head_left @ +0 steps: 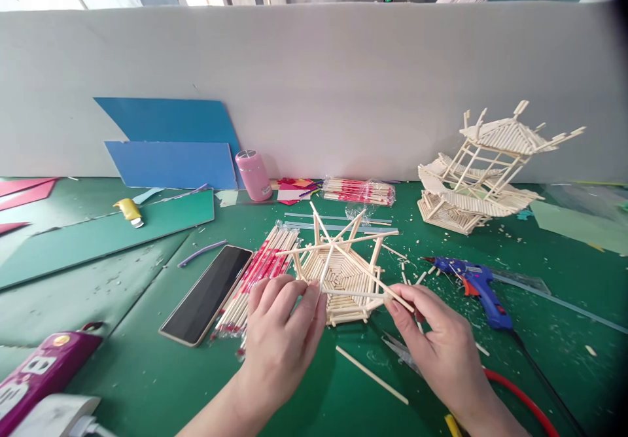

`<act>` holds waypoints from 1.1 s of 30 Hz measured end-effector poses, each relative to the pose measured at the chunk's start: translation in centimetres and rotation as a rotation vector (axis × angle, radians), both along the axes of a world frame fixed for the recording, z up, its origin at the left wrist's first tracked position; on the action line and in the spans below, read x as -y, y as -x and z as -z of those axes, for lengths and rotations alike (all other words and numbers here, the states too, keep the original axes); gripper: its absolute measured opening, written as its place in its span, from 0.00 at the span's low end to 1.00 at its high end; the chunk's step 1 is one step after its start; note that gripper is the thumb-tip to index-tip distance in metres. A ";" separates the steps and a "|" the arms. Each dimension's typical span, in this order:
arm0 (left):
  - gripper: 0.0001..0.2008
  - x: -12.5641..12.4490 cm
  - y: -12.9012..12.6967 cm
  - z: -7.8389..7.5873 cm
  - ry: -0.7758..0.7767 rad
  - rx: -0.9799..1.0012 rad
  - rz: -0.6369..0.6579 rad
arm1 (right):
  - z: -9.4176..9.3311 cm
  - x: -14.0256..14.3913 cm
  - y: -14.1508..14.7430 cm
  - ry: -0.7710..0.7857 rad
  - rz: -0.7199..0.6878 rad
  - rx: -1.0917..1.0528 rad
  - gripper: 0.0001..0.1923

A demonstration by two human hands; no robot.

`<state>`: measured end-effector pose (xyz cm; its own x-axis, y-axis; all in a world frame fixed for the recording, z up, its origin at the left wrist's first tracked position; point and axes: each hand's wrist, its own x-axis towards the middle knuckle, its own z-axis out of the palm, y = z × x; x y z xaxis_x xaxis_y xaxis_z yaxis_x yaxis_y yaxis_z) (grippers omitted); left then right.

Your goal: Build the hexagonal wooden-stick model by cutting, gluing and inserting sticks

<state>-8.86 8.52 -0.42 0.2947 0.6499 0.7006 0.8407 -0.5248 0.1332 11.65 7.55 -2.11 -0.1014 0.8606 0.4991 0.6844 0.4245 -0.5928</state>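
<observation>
A wooden stick (354,293) spans crosswise between my two hands, over the near side of a small stick-built frame (338,279). The frame has a woven-looking base of short sticks and several uprights, with long sticks meeting at a peak above it. My left hand (287,319) pinches the left end of the crosswise stick, beside a sloping stick. At its right end, my right hand (432,332) has thumb and fingers closed, touching the lower end of another sloping stick (400,298). Scissors (400,352) lie partly beneath my right hand, and a loose stick (371,375) rests in front.
A blue glue gun (478,286) lies at right, its cable running forward. Left of the frame are bagged sticks (260,273) and a phone (209,293). A stick pagoda (483,169) stands back right; a pink canister (254,175) stands by the partition. A purple power strip (49,371) sits front left.
</observation>
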 end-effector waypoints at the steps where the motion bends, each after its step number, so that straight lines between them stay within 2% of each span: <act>1: 0.03 0.0 0.0 0.0 0.000 0.002 -0.001 | 0.0 0.0 0.0 0.005 -0.001 0.002 0.06; 8: 0.05 0.1 0.1 -0.1 0.018 0.010 0.008 | 0.1 0.0 -0.1 -0.002 -0.007 -0.008 0.05; 17: 0.03 -0.1 0.1 -0.5 -0.001 -0.033 -0.014 | 0.3 0.2 0.1 0.056 -0.021 -0.076 0.05; 33: 0.02 -0.2 0.3 -0.2 -0.009 -0.086 -0.020 | 0.5 0.4 0.5 0.021 0.013 -0.073 0.06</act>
<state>-9.19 8.73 -0.27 0.3416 0.6498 0.6791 0.8590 -0.5091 0.0551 11.20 7.12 -2.64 -0.0545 0.8721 0.4863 0.6445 0.4027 -0.6499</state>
